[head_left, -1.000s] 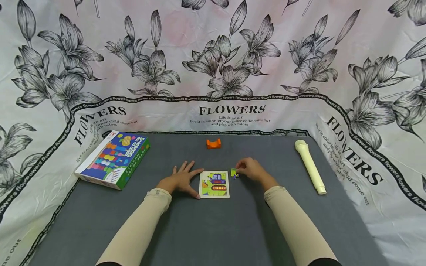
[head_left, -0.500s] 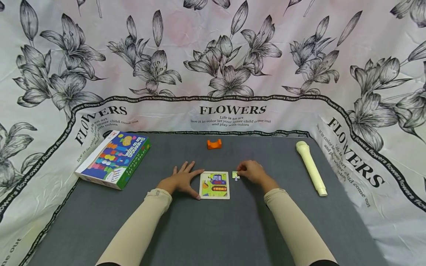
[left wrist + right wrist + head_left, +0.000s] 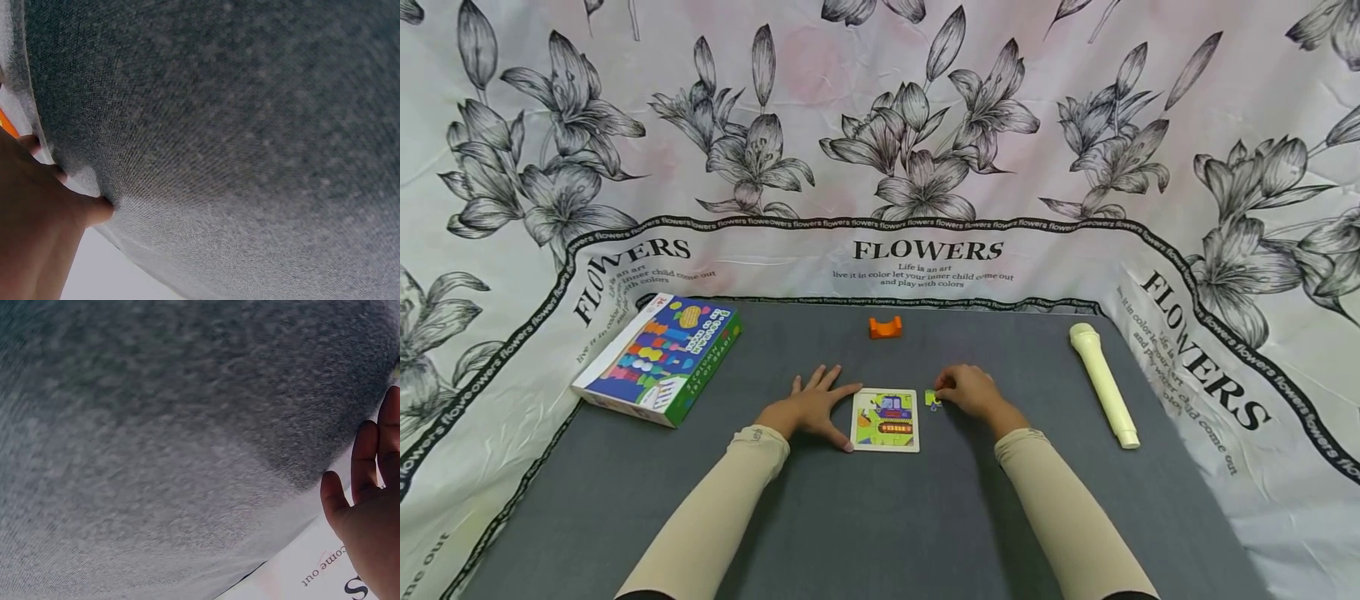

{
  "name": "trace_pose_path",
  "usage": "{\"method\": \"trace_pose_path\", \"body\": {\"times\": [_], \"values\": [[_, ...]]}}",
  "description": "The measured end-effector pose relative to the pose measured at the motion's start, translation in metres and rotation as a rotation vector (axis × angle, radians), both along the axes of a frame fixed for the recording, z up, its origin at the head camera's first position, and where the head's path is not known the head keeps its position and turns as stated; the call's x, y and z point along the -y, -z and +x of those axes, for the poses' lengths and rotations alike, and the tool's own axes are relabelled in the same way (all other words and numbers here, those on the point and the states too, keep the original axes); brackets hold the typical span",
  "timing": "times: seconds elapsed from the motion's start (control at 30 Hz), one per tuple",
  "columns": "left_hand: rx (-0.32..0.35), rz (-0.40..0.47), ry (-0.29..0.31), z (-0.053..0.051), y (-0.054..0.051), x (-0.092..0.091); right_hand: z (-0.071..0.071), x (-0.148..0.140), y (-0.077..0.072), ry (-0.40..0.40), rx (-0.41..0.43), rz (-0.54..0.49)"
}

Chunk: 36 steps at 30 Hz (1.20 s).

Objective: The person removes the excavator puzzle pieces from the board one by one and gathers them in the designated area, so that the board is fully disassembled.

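A square jigsaw puzzle board [image 3: 887, 433] with a pale border and a blue-and-orange tracked vehicle picture lies flat mid-table. Spread at its left side, my left hand [image 3: 807, 410] touches the border with thumb and index finger. Just right of the board, my right hand [image 3: 972, 392] pinches a small green puzzle piece [image 3: 932, 397] between thumb and fingertips. Whether the piece touches the table is unclear. In the left wrist view my left hand [image 3: 37, 212] shows at the left edge; the right wrist view shows part of my right hand [image 3: 372, 500], its piece out of sight.
A colourful game box [image 3: 658, 358] lies at the back left. An orange curved block [image 3: 885, 327] sits behind the board, and a pale yellow tube [image 3: 1103, 385] lies to the right. Flower-printed cloth [image 3: 925, 275] borders the grey table [image 3: 880, 533].
The puzzle piece tilts in my right fingers, looking paler half a second ago and green again now. My left hand stays at the board's edge. The whole view shifts slightly.
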<state>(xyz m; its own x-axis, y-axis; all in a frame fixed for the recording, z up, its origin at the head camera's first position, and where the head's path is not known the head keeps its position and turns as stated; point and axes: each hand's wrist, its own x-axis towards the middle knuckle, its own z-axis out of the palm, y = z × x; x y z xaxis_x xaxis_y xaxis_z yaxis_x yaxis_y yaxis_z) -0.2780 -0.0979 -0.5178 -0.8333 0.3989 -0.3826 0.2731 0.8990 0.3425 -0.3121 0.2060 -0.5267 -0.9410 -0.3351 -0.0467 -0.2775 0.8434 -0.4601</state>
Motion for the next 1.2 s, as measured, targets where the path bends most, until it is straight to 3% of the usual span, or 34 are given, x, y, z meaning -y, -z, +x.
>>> {"method": "trace_pose_path", "body": {"times": [0.2,0.37,0.7,0.97,1.2], "values": [[0.001,-0.012,0.003,0.000,0.001,0.002,-0.003,0.013,-0.005,0.008,0.046,-0.031],[-0.002,-0.012,-0.006,-0.003,0.000,0.000,-0.001,0.033,-0.013,-0.059,0.038,-0.048],[-0.002,-0.026,0.001,-0.003,0.005,0.001,0.006,0.071,-0.011,-0.166,0.019,0.041],[-0.009,-0.018,0.012,-0.001,0.000,0.003,0.007,0.083,-0.007,-0.292,-0.033,0.085],[-0.010,-0.032,0.014,-0.001,0.001,0.003,0.007,0.087,-0.011,-0.357,-0.083,0.185]]}}
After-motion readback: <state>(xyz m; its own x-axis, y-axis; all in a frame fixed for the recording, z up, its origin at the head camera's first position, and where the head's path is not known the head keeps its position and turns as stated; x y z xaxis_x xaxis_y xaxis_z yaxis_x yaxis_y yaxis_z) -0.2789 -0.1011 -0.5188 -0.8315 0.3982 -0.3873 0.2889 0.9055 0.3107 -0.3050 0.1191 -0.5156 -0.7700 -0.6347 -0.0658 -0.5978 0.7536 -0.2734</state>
